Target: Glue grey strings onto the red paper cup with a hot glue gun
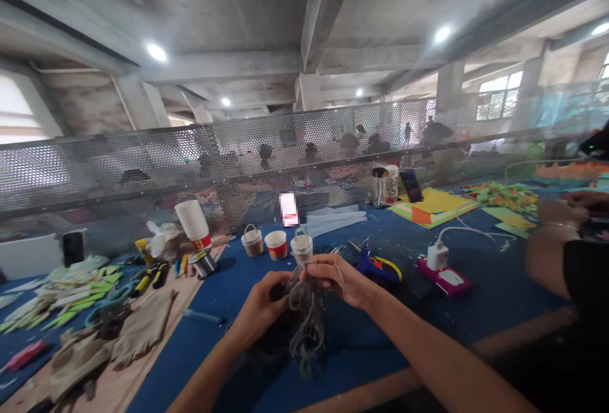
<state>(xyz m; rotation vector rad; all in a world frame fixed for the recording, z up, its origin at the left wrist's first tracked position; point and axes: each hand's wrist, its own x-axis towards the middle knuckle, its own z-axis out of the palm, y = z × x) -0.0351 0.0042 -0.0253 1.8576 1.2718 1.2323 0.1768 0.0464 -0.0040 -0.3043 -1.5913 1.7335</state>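
Observation:
A loose tangle of grey cord [307,321] hangs in loops between my hands, above the front of the blue table. My right hand [340,280] pinches the top of the cord between thumb and fingers. On the other side, my left hand [264,305] curls its fingers around the bundle's left part. Just behind them stands a paper cup with a handle [301,247], partly covered by my fingers. A red and white paper cup [276,245] and another handled cup [252,240] stand to its left.
A blue glue gun [368,264] and a magenta power strip [445,276] lie right of my hands. Left are a syringe-like tube [203,317], gloves [145,327] and stacked cups [193,222]. A phone [288,209] leans behind. Another person's arm [547,254] is at right.

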